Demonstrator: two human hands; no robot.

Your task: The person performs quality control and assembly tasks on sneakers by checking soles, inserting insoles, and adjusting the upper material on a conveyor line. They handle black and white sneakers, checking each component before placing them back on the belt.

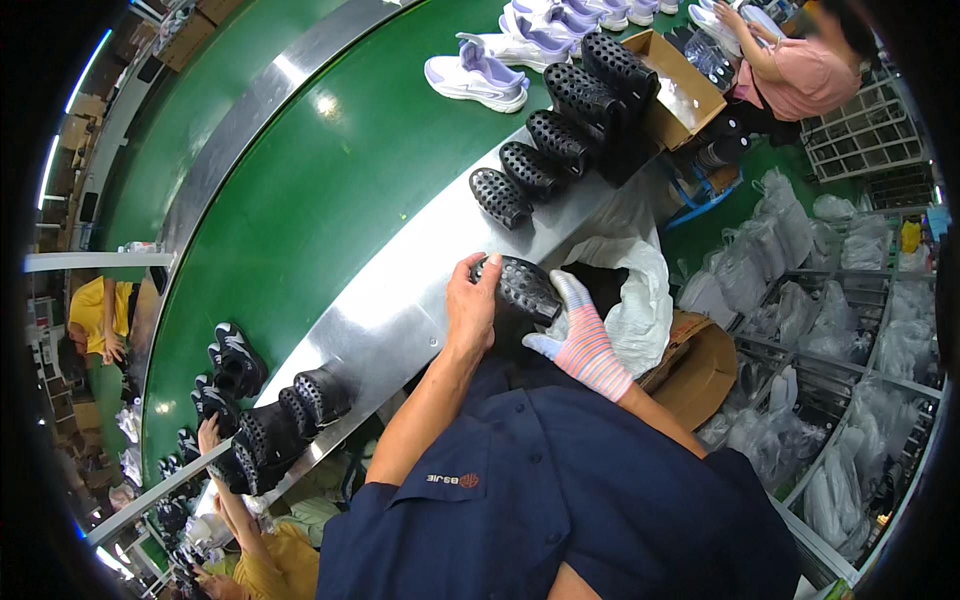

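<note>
In front of my body, both hands hold a black shoe tree point(526, 287) with round holes all over its toe. My bare left hand point(470, 305) grips its left end, thumb on top. My right hand point(587, 345), in a striped knit glove, closes around its right end with thumb and fingers on opposite sides. Just beyond, several similar black shoe trees point(501, 197) stand in a row on the steel ledge point(400, 270). An open white sack point(645, 310) lies right beside my gloved hand.
A green conveyor belt point(370, 170) curves past, carrying white-and-lavender sneakers point(478, 78) and black shoes point(237, 360). An open cardboard box point(655, 50) stands far right. Wire racks point(840, 370) with plastic-bagged items are at right. Co-workers in pink point(810, 80) and yellow point(280, 560) work nearby.
</note>
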